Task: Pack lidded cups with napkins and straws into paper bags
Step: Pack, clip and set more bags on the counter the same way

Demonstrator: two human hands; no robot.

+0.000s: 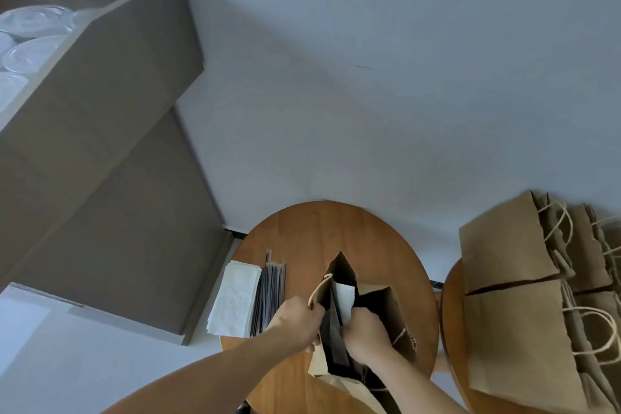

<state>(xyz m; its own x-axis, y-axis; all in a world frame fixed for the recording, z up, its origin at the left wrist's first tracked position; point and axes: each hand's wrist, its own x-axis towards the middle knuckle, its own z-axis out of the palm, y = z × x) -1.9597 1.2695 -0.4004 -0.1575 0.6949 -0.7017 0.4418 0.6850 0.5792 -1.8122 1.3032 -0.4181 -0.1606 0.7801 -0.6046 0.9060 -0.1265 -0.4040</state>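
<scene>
- Head view, from above: paper bag [398, 319] standing open on the round surface [302, 235], between both hands and reaching just beyond them.
- Gripping with the left hand [295, 323]: fingers curled round the bag's left rim, right beside the twine handle [317, 289], spreading the mouth.
- Pinching with the right hand [366, 333] at the mouth: a white napkin [346, 299], partly down inside the bag. Thin dark line alongside it, perhaps a straw, too small to tell.
- Judged as the napkin step for this bag, under way and not finished.
- No lidded cup visible inside. Interior dark, so impossible to confirm either way.
- Near, left of the left hand: napkin stack [235, 299] with a bundle of wrapped straws [270, 296] just beside it, on the side closer to the hand. Plenty of both left.
- Far beyond and left of the left hand: cardboard box [117, 77] holding clear plastic cups [30, 44], apparently lidded, well apart from the bag.
- Well apart, right of the right hand: pile of flat bags [510, 279] on a second surface [450, 329], all lying folded, none looking filled.
- Overall judgement: early on, with one bag in hand, no finished bag in sight, and many cups and bags to go.
</scene>
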